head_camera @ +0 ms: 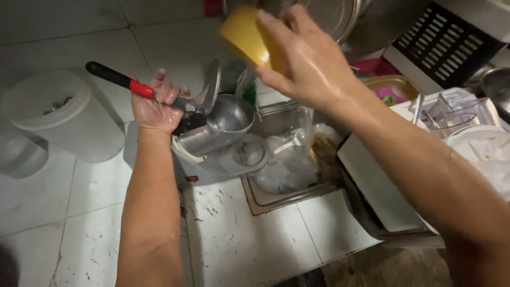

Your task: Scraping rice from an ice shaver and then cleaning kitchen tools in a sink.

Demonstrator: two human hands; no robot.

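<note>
1. The red-and-black lever handle (119, 79) of the grey ice shaver (212, 138) is raised, angled up-left, in my left hand (156, 106).
2. My right hand (305, 58) holds a yellow bowl (247, 34), tilted, above the shaver's metal hopper.

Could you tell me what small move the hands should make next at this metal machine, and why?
Probably lower and tip the yellow bowl over the machine's metal hopper. The right hand holds the bowl above and slightly behind the hopper, while the left hand grips the red and black lever handle, with the lid raised and the hopper open.
</note>
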